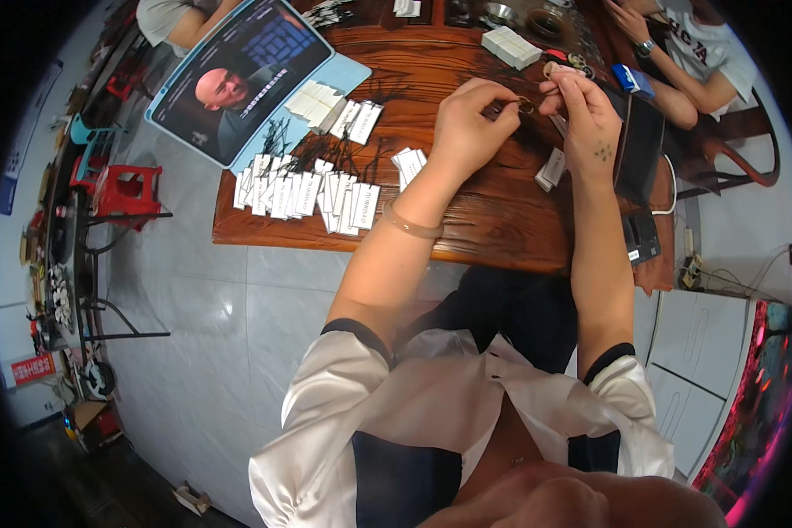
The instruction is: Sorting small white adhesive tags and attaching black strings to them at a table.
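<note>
My left hand [468, 123] and my right hand [585, 114] meet over the wooden table [502, 211], both pinching a small ring-shaped metal piece [526, 106] with a thin dark string between the fingertips. A bracelet sits on my left wrist. Rows of white paper tags with black strings [304, 194] lie on the table left of my left hand. A few more white tags [550, 169] lie just under my right hand. What exactly the fingers grip is too small to tell beyond the ring and string.
A tablet in a light blue case [238, 75] leans at the table's far left. A white box [510, 46] and a dark phone [640, 145] lie near my hands. Another person's arm [678, 84] rests at the far right. Red stools [123, 189] stand on the tiled floor to the left.
</note>
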The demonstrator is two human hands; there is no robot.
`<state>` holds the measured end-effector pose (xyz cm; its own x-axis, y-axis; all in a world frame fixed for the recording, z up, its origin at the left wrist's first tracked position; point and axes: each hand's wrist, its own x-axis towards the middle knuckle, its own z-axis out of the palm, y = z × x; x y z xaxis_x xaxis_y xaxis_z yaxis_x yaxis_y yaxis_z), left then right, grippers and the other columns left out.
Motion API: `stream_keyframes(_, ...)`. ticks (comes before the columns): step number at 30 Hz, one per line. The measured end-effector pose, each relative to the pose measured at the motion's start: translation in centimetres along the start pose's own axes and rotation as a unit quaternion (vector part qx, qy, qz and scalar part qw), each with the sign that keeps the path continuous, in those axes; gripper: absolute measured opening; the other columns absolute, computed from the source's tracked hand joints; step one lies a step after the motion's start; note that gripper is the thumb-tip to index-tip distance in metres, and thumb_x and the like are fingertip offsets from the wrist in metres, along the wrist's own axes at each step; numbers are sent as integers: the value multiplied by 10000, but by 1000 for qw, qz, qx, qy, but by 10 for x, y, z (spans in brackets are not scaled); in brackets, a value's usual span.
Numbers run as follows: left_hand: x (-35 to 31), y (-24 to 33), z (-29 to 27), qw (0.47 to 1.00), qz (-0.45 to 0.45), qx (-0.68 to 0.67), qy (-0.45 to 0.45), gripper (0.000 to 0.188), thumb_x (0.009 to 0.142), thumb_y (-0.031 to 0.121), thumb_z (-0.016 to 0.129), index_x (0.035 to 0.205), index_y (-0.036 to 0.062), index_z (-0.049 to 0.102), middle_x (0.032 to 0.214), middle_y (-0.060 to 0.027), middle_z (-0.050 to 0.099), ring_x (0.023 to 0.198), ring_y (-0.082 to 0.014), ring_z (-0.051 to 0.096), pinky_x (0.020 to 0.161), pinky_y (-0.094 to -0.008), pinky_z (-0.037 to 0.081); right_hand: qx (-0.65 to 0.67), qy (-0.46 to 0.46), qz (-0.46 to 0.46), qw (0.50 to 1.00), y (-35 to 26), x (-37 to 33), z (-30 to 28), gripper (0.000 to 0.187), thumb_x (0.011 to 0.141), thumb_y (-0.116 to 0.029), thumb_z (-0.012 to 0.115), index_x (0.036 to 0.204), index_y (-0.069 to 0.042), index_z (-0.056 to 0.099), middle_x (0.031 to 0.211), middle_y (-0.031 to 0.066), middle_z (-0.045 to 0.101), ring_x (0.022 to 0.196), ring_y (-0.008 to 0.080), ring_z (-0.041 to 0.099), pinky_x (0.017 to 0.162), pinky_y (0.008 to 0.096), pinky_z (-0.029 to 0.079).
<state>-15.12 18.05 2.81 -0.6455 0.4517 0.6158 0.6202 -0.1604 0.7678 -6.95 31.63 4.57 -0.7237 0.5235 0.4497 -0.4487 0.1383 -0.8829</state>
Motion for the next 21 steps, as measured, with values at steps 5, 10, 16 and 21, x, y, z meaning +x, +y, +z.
stream_keyframes(5,1,-15,-2,998,-33,-26,-35,109,859,39,641,931,-39,666,912,-75,622,714,-125,649,629,-224,533,6,-60,45,997,10,1,3,209,946,-144,554,1043,20,639,951,70,675,696,97,621,649,208,486)
stream_keyframes(10,-1,-10,1,968,-177,-174,-25,133,868,36,635,976,-38,657,872,-77,662,727,-130,654,648,-235,545,-2,-50,123,991,8,5,-5,290,948,-248,555,1102,-16,638,1027,67,677,752,75,608,692,208,481)
stream_keyframes(16,-1,-19,0,986,-125,-112,-14,137,860,35,641,976,-36,657,900,-82,657,741,-131,661,658,-229,539,-23,-79,185,979,5,1,-2,286,914,-241,611,1107,-31,639,997,37,663,761,75,600,700,204,480)
stream_keyframes(21,-3,-20,1,997,-62,-14,-39,137,856,45,642,964,-38,657,930,-85,647,741,-132,662,665,-227,532,-25,-85,178,980,7,0,0,230,889,-199,648,1050,-34,654,914,13,641,746,76,584,686,202,475)
